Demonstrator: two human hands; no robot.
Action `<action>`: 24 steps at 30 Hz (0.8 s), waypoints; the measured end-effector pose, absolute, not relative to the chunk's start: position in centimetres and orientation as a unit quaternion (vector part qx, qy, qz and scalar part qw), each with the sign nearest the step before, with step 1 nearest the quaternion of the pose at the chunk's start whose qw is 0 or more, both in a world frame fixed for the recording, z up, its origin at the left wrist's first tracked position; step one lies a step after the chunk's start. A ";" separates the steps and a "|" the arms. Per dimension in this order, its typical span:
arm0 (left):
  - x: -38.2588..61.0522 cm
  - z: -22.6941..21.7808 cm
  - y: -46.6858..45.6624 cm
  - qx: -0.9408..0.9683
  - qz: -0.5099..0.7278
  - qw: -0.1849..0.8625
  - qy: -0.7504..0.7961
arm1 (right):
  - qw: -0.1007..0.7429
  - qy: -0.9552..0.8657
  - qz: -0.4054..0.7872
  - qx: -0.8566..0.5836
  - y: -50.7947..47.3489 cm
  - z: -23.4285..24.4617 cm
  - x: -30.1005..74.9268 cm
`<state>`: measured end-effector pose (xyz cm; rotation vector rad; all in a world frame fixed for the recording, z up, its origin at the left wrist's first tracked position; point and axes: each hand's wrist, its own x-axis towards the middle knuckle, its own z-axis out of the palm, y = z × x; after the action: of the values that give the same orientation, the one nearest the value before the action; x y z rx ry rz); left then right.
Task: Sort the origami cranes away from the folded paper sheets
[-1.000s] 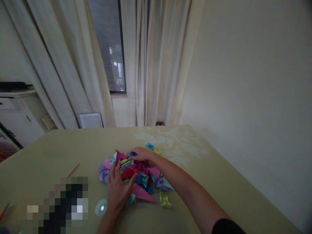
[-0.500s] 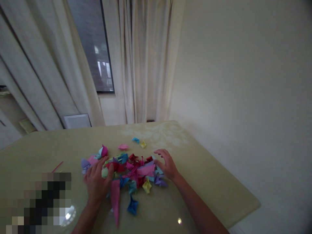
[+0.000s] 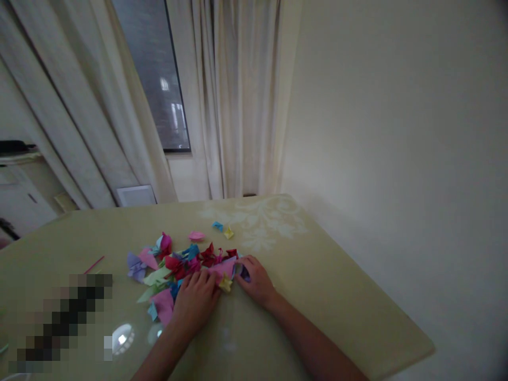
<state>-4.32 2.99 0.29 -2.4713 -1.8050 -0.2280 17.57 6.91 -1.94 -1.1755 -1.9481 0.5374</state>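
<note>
A heap of small folded paper figures point(image 3: 186, 262) in pink, red, blue, purple, green and yellow lies on a pale green table point(image 3: 317, 275). My left hand point(image 3: 196, 301) rests palm down on the near side of the heap, fingers stretched toward a yellow piece point(image 3: 225, 284). My right hand point(image 3: 254, 278) lies at the heap's right edge, its fingers curled over a purple and pink piece point(image 3: 238, 269). Whether it grips that piece I cannot make out. Three stray pieces, pink point(image 3: 196, 236), blue point(image 3: 217, 226) and yellow point(image 3: 228, 232), lie beyond the heap.
A thin pink stick point(image 3: 94, 264) lies on the table to the left. A blurred-out patch point(image 3: 63, 317) covers the near left. Curtains point(image 3: 238, 106) and a dark window point(image 3: 154, 74) stand behind the table, a bare wall to the right.
Both hands have drawn together at the near right of the heap. My right hand went from spread above the pieces to curled down on them. The heap was pushed and reshuffled.
</note>
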 end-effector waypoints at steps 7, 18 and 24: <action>-3.4 1.7 4.7 -0.763 -0.050 0.062 -0.641 | 0.553 -0.587 0.335 -0.487 6.8 -2.4 18.4; -6.5 -0.3 5.6 -0.742 -0.239 0.014 -0.626 | 0.622 -0.388 0.465 -0.496 7.6 -2.1 18.2; -7.1 1.7 6.3 -0.596 -0.526 -0.140 -0.590 | 0.627 -0.405 0.434 -0.504 7.9 -3.4 17.6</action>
<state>-7.06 6.34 1.69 -2.0615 -2.0382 -1.8194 17.57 7.86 -3.45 -1.1565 -0.9274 0.9944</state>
